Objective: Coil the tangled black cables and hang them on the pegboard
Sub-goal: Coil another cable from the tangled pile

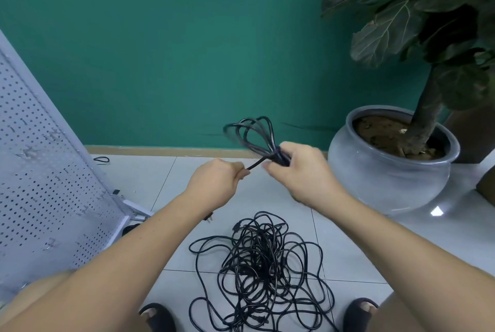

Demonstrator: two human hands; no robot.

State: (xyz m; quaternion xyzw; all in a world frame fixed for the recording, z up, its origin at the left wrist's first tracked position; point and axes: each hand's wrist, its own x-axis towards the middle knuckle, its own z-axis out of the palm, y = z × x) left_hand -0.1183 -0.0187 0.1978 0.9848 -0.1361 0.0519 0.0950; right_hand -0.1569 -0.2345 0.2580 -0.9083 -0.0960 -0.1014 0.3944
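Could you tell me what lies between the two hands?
Head view: a short black cable stretch runs from the left hand to the coil in the right hand.

A teal wall (174, 50) fills the back of the room, with a narrow wooden skirting strip (150, 150) along its foot. The floor (348, 251) is pale glossy tile with thin grey joints. At the right stands a round grey glazed pot (388, 184) filled with brown soil, and a plant (388, 26) with broad dark leaves grows from it. A small bright patch of reflected light (436, 211) lies on the tile beside the pot.
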